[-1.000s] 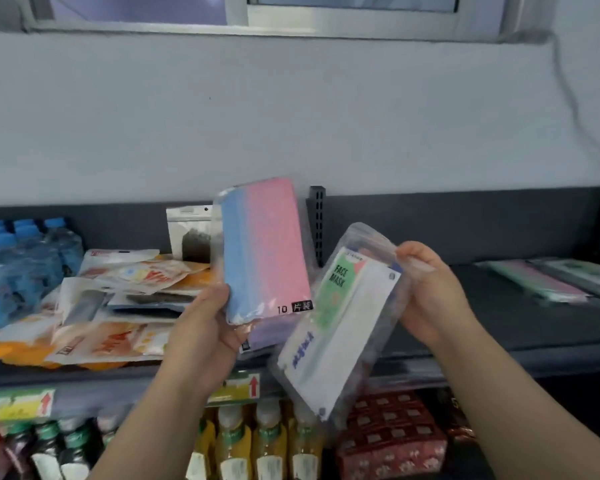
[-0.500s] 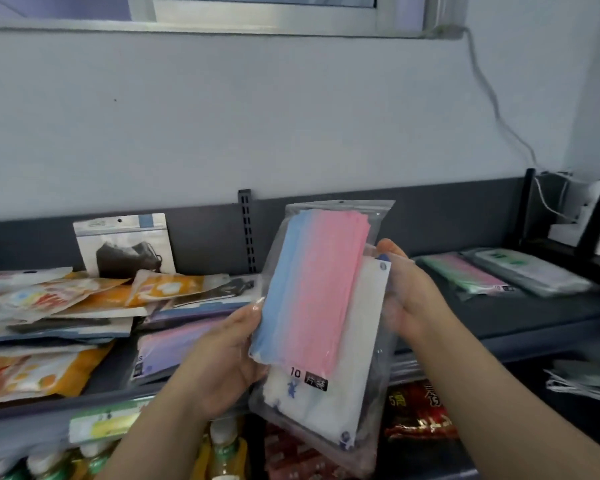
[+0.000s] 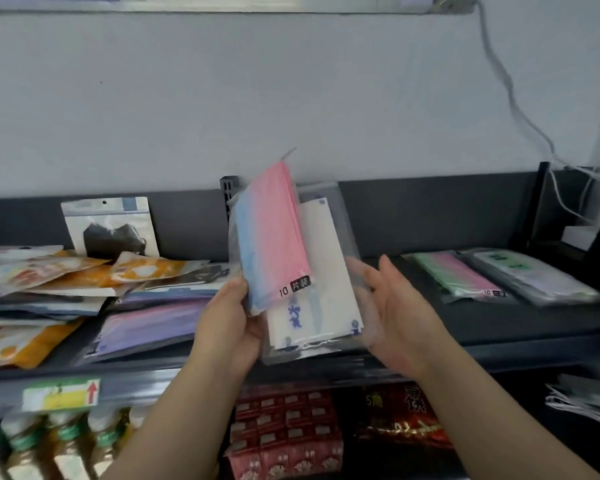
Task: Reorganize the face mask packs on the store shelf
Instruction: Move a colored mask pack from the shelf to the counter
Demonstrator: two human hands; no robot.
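The left hand [image 3: 229, 323] is closest. Its thumb and fingers are curled round the bottom of two face mask packs. It holds them up, a bit tilted, in front of the shelf. The pink and blue pack [image 3: 271, 237] is in front. The white pack [image 3: 326, 271] with blue writing sits right behind it in a clear bag and sticks out to the right and below.

The right hand [image 3: 399, 306] is beside the packs, with its palm turned to them and its fingers straight. It holds nothing. Its fingertips are at the edge of the clear bag, but the bag is blurry there, so I cannot tell if they touch it.

Under the hands is the front edge of the dark shelf [image 3: 499, 348], with a yellow and green price label [image 3: 61, 394] on the left. Below it are bottles [image 3: 32, 441] and red packets [image 3: 288, 431].

On the shelf, to the left, lies a purple and pink pack [image 3: 153, 323]. Past it is a messy pile of orange packs [image 3: 70, 271]. To the right, well apart from the hands, a green and pink pack [image 3: 458, 277] and a pale pack [image 3: 537, 275] lie flat side by side.

At the back, a pack with a black mask [image 3: 110, 228] leans on the shelf's back board. Behind it is a pale wall with a white cable [image 3: 510, 95] hanging down.
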